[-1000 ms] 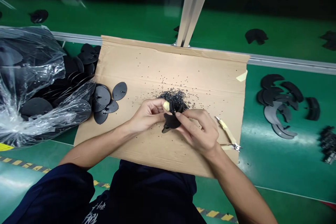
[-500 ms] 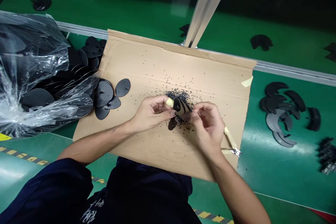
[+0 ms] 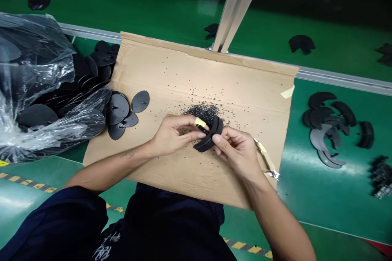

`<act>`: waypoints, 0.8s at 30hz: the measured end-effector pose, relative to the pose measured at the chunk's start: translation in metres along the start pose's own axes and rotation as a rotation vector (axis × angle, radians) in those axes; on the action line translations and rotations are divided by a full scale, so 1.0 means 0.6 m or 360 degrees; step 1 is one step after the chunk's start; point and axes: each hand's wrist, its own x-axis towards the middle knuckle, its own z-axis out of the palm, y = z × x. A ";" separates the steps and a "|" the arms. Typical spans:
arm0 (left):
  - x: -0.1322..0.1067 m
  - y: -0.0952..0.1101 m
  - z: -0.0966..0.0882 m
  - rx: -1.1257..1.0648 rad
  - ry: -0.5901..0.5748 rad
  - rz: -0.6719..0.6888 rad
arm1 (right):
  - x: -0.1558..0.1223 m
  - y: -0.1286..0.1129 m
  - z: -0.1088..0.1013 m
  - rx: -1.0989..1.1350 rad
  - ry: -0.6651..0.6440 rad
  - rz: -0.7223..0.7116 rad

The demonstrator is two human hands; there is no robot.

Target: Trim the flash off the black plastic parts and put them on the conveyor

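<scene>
Between my two hands, above the cardboard sheet (image 3: 147, 69), is a curved black plastic part (image 3: 208, 138) with a grooved outer edge. My left hand (image 3: 174, 134) pinches its inner side between thumb and a forefinger wrapped in yellow tape. My right hand (image 3: 239, 151) is closed on its right edge, thumb on top. Just beyond the part lies a pile of tiny black pieces (image 3: 202, 110), scattered outward over the cardboard. Beside my right wrist lie nippers (image 3: 267, 159) with yellow-taped handles and metal jaws.
Left, a clear plastic bag (image 3: 55, 61) holds many black oval discs; several loose discs (image 3: 140, 101) lie on the cardboard. Right, several curved black parts (image 3: 320, 136) rest on the green surface near a cluster of small dark parts (image 3: 381, 175). A metal post (image 3: 239, 8) stands behind.
The curved part has been turned so its grooved edge faces me. My right hand, earlier at its side with fingertips pinched, now grips its edge.
</scene>
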 end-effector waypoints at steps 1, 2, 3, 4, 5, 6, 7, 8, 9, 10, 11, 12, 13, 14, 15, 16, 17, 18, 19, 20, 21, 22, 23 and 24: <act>-0.001 0.000 0.000 0.0003 -0.0006 -0.0012 | 0.000 0.001 0.001 -0.0062 0.0024 -0.0024; -0.001 0.001 -0.001 0.0008 -0.0011 -0.0032 | 0.000 0.002 0.003 -0.0118 0.0069 -0.0053; -0.002 0.000 -0.001 0.0012 -0.0016 -0.0055 | 0.000 0.003 0.005 -0.0164 0.0129 -0.0087; -0.002 0.000 -0.001 0.0012 -0.0015 -0.0073 | -0.001 0.004 0.008 -0.0203 0.0200 -0.0130; -0.003 -0.001 -0.001 0.0006 -0.0008 -0.0084 | -0.001 0.006 0.010 -0.0244 0.0274 -0.0176; -0.003 -0.001 -0.002 -0.0005 0.0002 -0.0090 | -0.001 0.007 0.012 -0.0288 0.0352 -0.0224; -0.003 -0.002 -0.002 -0.0020 0.0011 -0.0096 | -0.001 0.008 0.013 -0.0328 0.0427 -0.0270; -0.003 -0.002 -0.002 -0.0043 0.0014 -0.0100 | -0.001 0.008 0.014 -0.0355 0.0491 -0.0308; -0.002 -0.002 -0.002 -0.0071 0.0012 -0.0103 | -0.001 0.008 0.014 -0.0361 0.0538 -0.0335; -0.002 -0.002 -0.002 -0.0102 0.0011 -0.0105 | 0.000 0.008 0.014 -0.0343 0.0557 -0.0347; -0.001 -0.002 -0.001 -0.0136 0.0013 -0.0106 | 0.001 0.007 0.012 -0.0306 0.0536 -0.0339; -0.001 -0.002 -0.001 -0.0167 0.0019 -0.0107 | 0.002 0.007 0.010 -0.0247 0.0487 -0.0314; -0.001 -0.002 0.000 -0.0191 0.0026 -0.0110 | 0.003 0.007 0.008 -0.0170 0.0426 -0.0278; -0.001 -0.002 0.001 -0.0207 0.0035 -0.0117 | 0.005 0.006 0.005 -0.0083 0.0367 -0.0238; -0.002 -0.002 0.001 -0.0216 0.0042 -0.0127 | 0.006 0.006 0.002 0.0005 0.0311 -0.0196; -0.003 -0.002 0.002 -0.0222 0.0040 -0.0135 | 0.007 0.006 0.000 0.0082 0.0255 -0.0152; -0.004 -0.003 0.002 -0.0227 0.0032 -0.0143 | 0.007 0.006 -0.001 0.0139 0.0202 -0.0114; -0.004 -0.003 0.003 -0.0232 0.0022 -0.0150 | 0.007 0.006 -0.002 0.0173 0.0154 -0.0084; -0.005 -0.004 0.003 -0.0238 0.0010 -0.0157 | 0.006 0.006 -0.002 0.0181 0.0121 -0.0066; -0.005 -0.004 0.002 -0.0245 -0.0004 -0.0164 | 0.005 0.007 -0.002 0.0173 0.0112 -0.0064; -0.005 -0.005 0.002 -0.0252 -0.0017 -0.0171 | 0.004 0.007 -0.001 0.0158 0.0128 -0.0076; -0.005 -0.006 0.001 -0.0257 -0.0024 -0.0178 | 0.002 0.008 0.000 0.0139 0.0155 -0.0093; -0.005 -0.007 0.000 -0.0265 -0.0032 -0.0180 | 0.001 0.009 0.001 0.0114 0.0187 -0.0116; -0.004 -0.009 0.000 -0.0278 -0.0046 -0.0176 | 0.000 0.010 0.002 0.0075 0.0220 -0.0147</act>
